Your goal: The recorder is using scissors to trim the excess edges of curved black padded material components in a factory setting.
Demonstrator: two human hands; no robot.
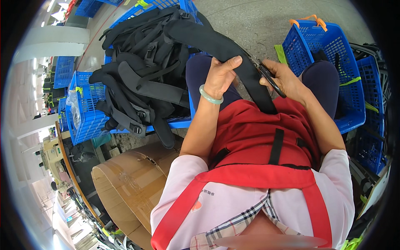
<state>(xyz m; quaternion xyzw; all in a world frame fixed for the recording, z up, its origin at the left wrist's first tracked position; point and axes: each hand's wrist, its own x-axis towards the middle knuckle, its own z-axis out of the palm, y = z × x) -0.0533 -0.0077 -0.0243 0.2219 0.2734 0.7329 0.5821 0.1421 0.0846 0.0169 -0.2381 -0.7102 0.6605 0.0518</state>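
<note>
A long padded black strap [223, 45] runs from the pile in the basket across my lap, its lower end lying on my red apron [250, 125]. My left hand [222, 78] grips the strap near its middle, thumb on top and the other fingers mostly hidden behind. In my right hand [287, 81] is a pair of scissors [273, 82] with black handles. Their blades point up and left, against the strap's right edge. Whether the blades are apart is too small to make out.
A large blue basket [173, 124] heaped with black padded straps [146, 62] and buckles stands at the left. Blue crates [298, 46] stand at my right, one with an orange tie [318, 21]. A cardboard box [129, 183] sits at my lower left, beside sewing machines [54, 156].
</note>
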